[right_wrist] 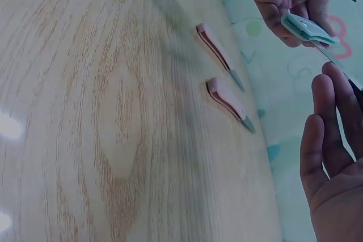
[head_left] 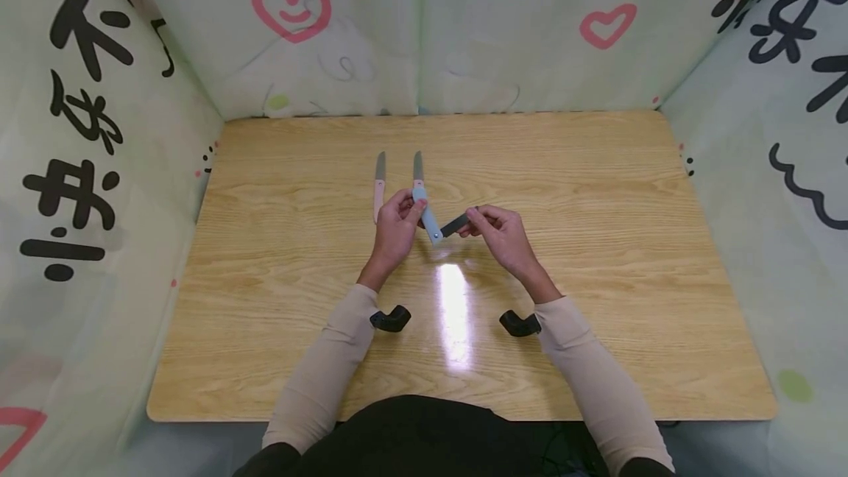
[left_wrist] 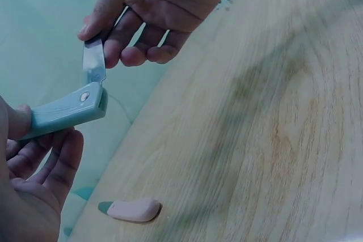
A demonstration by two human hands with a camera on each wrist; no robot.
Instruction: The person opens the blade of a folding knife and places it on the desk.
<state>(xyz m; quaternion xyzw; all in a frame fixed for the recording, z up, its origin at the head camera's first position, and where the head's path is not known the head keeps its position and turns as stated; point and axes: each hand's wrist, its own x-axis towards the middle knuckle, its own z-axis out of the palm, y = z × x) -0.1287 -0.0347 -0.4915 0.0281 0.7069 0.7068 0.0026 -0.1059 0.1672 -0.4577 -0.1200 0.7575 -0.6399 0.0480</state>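
Note:
My left hand [head_left: 396, 228] grips the light blue handle [head_left: 428, 218] of a folding knife, raised over the table. Out to the side of that handle swings the dark blade [head_left: 454, 225], joined at the pivot. The thumb and fingers of my right hand [head_left: 505, 238] pinch the blade's free end. In the left wrist view the blade [left_wrist: 94, 58] stands at a steep angle to the handle [left_wrist: 65, 111]. Two pink-handled folding knives lie beyond my left hand, blades out and pointing away: one pink knife [right_wrist: 214, 46] beside the other pink knife [right_wrist: 227, 97].
The wooden table [head_left: 629, 278] fills the area under both hands. Printed curtains [head_left: 424, 35] border its back and sides. Black camera mounts [head_left: 391, 319] stick out from both wrists. A bright light reflection [head_left: 454, 315] shows on the wood between the forearms.

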